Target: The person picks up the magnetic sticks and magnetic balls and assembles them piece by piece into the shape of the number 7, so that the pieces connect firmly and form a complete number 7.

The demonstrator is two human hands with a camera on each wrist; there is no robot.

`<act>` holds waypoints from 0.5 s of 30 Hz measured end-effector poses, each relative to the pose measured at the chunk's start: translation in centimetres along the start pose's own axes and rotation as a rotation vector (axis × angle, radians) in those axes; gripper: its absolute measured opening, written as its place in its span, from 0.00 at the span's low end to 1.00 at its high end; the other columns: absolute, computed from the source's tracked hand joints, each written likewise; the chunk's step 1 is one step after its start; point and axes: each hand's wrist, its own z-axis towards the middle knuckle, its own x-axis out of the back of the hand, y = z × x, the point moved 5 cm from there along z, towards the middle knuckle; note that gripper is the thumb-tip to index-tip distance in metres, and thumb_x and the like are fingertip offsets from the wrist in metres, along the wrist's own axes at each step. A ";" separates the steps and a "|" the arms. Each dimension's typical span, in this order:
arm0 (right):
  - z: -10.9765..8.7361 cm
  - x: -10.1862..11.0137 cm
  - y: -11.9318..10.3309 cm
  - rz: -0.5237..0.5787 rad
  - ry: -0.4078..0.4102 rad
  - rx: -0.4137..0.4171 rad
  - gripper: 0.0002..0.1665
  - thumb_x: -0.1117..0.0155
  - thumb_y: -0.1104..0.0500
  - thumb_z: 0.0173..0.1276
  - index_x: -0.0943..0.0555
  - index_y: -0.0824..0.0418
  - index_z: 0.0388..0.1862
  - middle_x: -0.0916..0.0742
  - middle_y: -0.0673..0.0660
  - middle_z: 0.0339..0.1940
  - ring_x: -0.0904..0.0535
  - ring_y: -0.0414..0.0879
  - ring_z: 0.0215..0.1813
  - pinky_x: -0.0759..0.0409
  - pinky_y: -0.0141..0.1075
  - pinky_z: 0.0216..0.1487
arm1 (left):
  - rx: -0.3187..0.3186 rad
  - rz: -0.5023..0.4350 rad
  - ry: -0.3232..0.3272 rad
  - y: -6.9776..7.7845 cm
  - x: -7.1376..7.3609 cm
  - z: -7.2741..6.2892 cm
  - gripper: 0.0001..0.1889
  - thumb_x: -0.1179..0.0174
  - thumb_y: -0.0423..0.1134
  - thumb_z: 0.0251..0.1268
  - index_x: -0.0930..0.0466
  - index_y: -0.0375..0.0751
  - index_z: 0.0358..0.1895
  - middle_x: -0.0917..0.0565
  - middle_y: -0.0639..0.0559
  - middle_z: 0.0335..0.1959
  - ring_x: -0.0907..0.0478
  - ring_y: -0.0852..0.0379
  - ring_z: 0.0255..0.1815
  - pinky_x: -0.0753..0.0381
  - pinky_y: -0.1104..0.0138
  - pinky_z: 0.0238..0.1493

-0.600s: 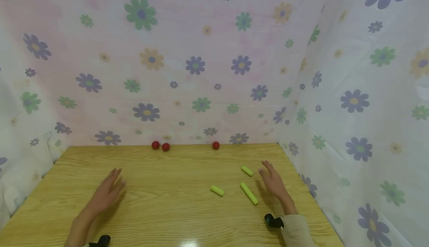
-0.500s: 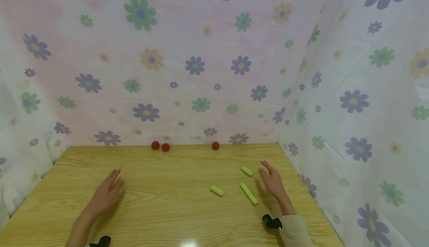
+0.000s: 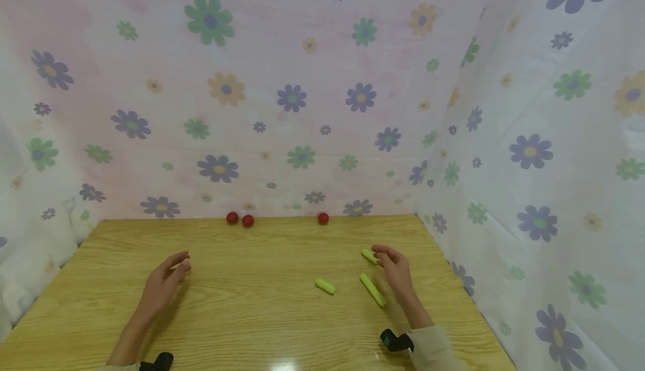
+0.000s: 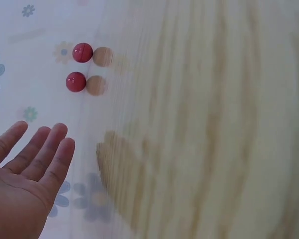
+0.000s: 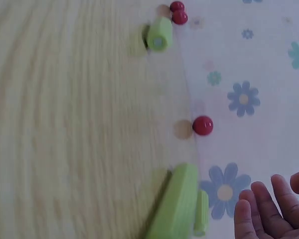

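Head view: the right hand (image 3: 395,273) has its fingers loosely bent, with thumb and fingertips apart and nothing between them; the right wrist view shows a gap between it and the nearest stick. That nearest one, the far short green stick (image 3: 368,256), lies just beyond the fingertips, its near end partly covered by the hand in the head view. Just nearer the person lies the long green stick (image 3: 373,290), slanted on the wood-grain table (image 3: 242,315); the other short green stick (image 3: 325,286) rests apart, to its left. All three look faceted in the right wrist view.

As I judge it, the right hand is at the reaching stage. A good grip would come down from above, thumb on one long side and fingertips on the other, near mid-length, with the palm kept high so the wrist does not brush the long stick. Light pressure should do, since a stick might roll if nudged.

The left hand (image 3: 163,287) is well apart, fingers gently curved and holding nothing. Farther out, by the floral cloth (image 3: 252,52), sit three glossy red balls (image 3: 323,219), two close together and one alone.
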 end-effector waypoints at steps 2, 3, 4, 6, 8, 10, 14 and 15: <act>-0.4 -0.8 0.0 0.039 -0.045 0.003 0.19 0.53 0.65 0.81 0.21 0.74 0.61 0.19 0.70 0.63 0.21 0.60 0.63 0.23 0.51 0.66 | -0.015 -0.057 0.012 0.0 -0.2 0.1 0.23 0.54 0.37 0.84 0.32 0.21 0.69 0.23 0.78 0.53 0.20 0.78 0.45 0.17 0.76 0.42; -0.5 -1.2 0.0 0.056 -0.072 0.001 0.19 0.52 0.66 0.81 0.22 0.74 0.61 0.19 0.70 0.63 0.21 0.61 0.63 0.22 0.51 0.66 | -0.024 -0.082 0.014 0.0 -0.2 0.2 0.22 0.54 0.36 0.83 0.32 0.20 0.68 0.24 0.83 0.51 0.19 0.76 0.45 0.17 0.76 0.42; -0.6 -1.5 0.1 0.074 -0.099 -0.002 0.18 0.51 0.66 0.81 0.21 0.74 0.61 0.19 0.71 0.63 0.21 0.62 0.63 0.22 0.50 0.66 | -0.030 -0.097 0.014 0.0 -0.3 0.2 0.22 0.54 0.36 0.83 0.33 0.19 0.68 0.24 0.85 0.49 0.18 0.74 0.44 0.16 0.76 0.42; -0.9 -2.2 0.2 0.081 -0.170 -0.010 0.19 0.49 0.63 0.81 0.21 0.74 0.61 0.18 0.70 0.63 0.21 0.61 0.63 0.21 0.49 0.65 | -0.038 -0.126 0.013 0.0 -0.5 0.3 0.22 0.54 0.34 0.83 0.33 0.18 0.67 0.23 0.84 0.48 0.16 0.71 0.43 0.16 0.74 0.42; -1.2 -2.9 0.2 0.054 -0.271 -0.001 0.22 0.48 0.59 0.82 0.23 0.75 0.63 0.19 0.71 0.63 0.22 0.63 0.64 0.21 0.49 0.65 | -0.032 -0.149 0.006 -0.1 -0.7 0.5 0.22 0.54 0.34 0.83 0.34 0.17 0.67 0.22 0.82 0.47 0.16 0.69 0.42 0.15 0.74 0.41; -1.6 -3.7 0.1 0.011 -0.376 0.009 0.26 0.47 0.55 0.82 0.25 0.75 0.65 0.20 0.71 0.64 0.24 0.65 0.66 0.22 0.50 0.65 | -0.024 -0.167 0.000 -0.2 -0.9 0.7 0.22 0.52 0.33 0.82 0.35 0.17 0.67 0.21 0.81 0.46 0.15 0.68 0.41 0.14 0.73 0.41; -2.4 -4.9 0.2 -0.050 -0.553 0.042 0.28 0.46 0.54 0.82 0.28 0.75 0.69 0.22 0.73 0.67 0.26 0.66 0.68 0.20 0.49 0.63 | -0.010 -0.209 0.000 -0.6 -1.4 1.2 0.17 0.50 0.32 0.80 0.30 0.28 0.66 0.18 0.75 0.45 0.15 0.68 0.40 0.14 0.72 0.39; -2.5 -5.2 0.4 -0.060 -0.580 0.041 0.27 0.46 0.55 0.82 0.28 0.74 0.69 0.22 0.73 0.67 0.25 0.65 0.67 0.19 0.48 0.62 | -0.004 -0.218 0.000 -0.8 -1.5 1.3 0.16 0.50 0.31 0.80 0.30 0.31 0.65 0.18 0.73 0.45 0.15 0.67 0.40 0.14 0.72 0.39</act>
